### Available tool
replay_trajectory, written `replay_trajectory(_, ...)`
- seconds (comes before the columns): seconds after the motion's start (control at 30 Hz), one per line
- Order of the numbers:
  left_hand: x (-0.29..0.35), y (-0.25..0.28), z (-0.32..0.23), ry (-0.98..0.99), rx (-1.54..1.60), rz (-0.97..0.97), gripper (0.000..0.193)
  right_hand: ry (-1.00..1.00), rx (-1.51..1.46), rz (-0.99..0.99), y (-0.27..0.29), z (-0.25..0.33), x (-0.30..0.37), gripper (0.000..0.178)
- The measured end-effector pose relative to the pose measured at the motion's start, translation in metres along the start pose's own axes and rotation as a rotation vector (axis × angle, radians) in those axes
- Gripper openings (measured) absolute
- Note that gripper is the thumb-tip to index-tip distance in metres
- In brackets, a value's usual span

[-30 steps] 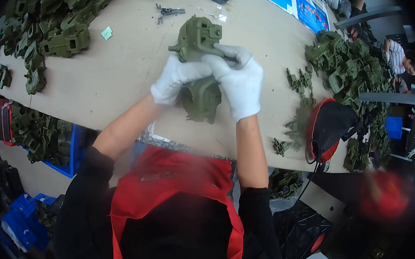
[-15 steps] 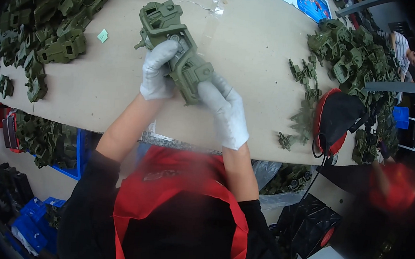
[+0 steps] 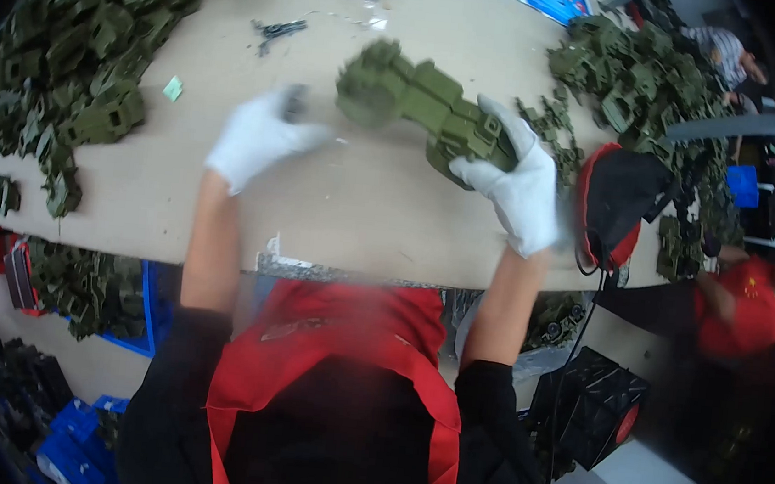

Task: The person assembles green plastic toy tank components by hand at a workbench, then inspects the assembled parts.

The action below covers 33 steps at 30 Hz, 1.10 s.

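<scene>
Since only its four-o'clock end is clamped in the right hand (image 3: 519, 191), the green vehicle shell (image 3: 430, 95) could be dropped; the blurred left hand's (image 3: 253, 141) grip cannot be told.

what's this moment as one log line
right hand: holds green part at one end | left hand: apart, blurred, grip unclear | table: below both

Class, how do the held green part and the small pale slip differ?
The green part is large and blocky; the slip, small and flat. The right hand holds the part; the slip lies on the table. The part is darker than the slip. Both are greenish.
</scene>
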<state>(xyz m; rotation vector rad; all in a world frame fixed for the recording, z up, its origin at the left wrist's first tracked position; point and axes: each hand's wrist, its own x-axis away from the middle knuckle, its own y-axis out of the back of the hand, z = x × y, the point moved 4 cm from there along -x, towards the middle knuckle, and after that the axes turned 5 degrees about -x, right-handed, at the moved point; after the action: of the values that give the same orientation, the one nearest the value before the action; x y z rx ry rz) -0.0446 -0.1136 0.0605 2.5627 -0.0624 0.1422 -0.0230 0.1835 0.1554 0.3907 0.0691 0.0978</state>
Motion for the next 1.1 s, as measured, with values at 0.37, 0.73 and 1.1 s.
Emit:
replay_trajectory(0.37,0.048,-0.04,-0.13,-0.435,-0.154,0.326,0.085,0.253,0.433,0.247,-0.019,0.055,0.02,0.063)
replay_trajectory(0.73,0.066,-0.052,-0.111,-0.238,-0.126,0.246,0.07,0.214,-0.197,0.296,-0.022,-0.016,0.026,0.073)
replay_trajectory(1.1,0.064,-0.066,-0.111,-0.157,-0.217,0.321,0.065,-0.013,-0.172,-0.092,-0.037,-0.021,0.037,0.043)
